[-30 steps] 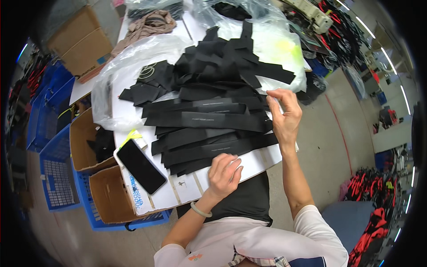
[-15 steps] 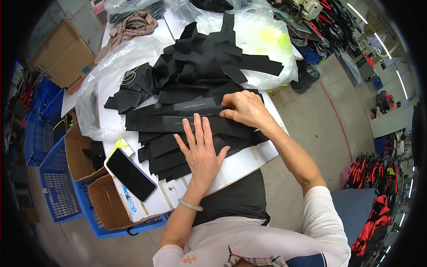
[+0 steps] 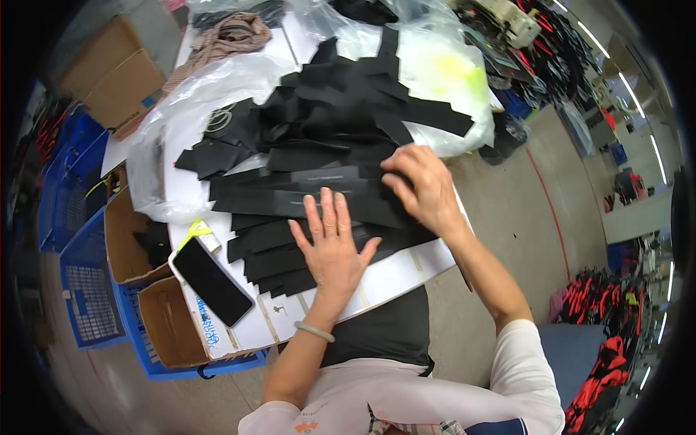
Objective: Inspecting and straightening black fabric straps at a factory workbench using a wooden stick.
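Observation:
Black fabric strips lie fanned out in overlapping rows on the white table. Some carry dark label patches with pale print at their middles. My left hand rests flat on the strips, fingers spread, just below the patches. At the right part of the same strips is my right hand, its fingers bent and the thumb a little apart from them. No strip shows between those fingertips, though they are slightly blurred. Beyond my hands rises a loose heap of black fabric pieces.
A phone lies at the table's left edge, near cardboard boxes and blue crates. Clear plastic bags surround the fabric. Small black pieces sit left of the heap. Red and black goods hang at right.
My right hand has come away from the strip edge it was pinching and moved slightly right, its fingers loosening. My left hand stays flat on the strips. The whole view has shifted a little.

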Demonstrator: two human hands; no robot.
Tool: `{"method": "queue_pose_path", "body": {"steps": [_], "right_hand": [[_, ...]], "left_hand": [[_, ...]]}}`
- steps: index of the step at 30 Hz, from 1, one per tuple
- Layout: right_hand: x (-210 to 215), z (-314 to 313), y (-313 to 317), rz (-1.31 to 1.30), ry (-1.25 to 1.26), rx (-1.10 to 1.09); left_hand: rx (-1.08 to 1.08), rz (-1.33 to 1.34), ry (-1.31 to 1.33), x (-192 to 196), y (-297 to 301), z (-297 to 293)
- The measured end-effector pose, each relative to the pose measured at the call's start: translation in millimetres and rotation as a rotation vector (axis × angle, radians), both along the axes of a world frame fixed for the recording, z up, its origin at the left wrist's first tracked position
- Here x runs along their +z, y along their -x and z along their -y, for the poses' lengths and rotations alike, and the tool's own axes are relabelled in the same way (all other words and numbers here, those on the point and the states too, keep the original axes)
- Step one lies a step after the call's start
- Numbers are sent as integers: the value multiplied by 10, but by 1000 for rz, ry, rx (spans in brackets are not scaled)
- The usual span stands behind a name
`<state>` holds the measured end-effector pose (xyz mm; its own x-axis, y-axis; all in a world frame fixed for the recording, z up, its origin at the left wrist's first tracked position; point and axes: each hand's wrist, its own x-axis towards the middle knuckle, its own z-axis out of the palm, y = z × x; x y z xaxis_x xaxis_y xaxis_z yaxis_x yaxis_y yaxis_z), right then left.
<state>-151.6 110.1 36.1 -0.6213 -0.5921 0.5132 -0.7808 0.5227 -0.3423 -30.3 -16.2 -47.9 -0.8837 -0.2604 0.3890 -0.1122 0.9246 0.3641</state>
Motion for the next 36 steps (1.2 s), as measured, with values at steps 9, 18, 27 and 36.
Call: {"method": "queue_pose_path", "body": {"steps": [9,18,27,36], "right_hand": [[-341,202,-194,-101,-132,134],[-278,2691,153,49,-177,259],[-516,3195,324,250,-132,55],[638,1496,-163,1024,701,265]], "left_hand": [[-35,-55,-83,-51,14,-43],[-89,-63,-123,-213,-45,-29],[18,-12,288,-299,-74,-33],[-79,-152,-191,-95,-78,48]]}}
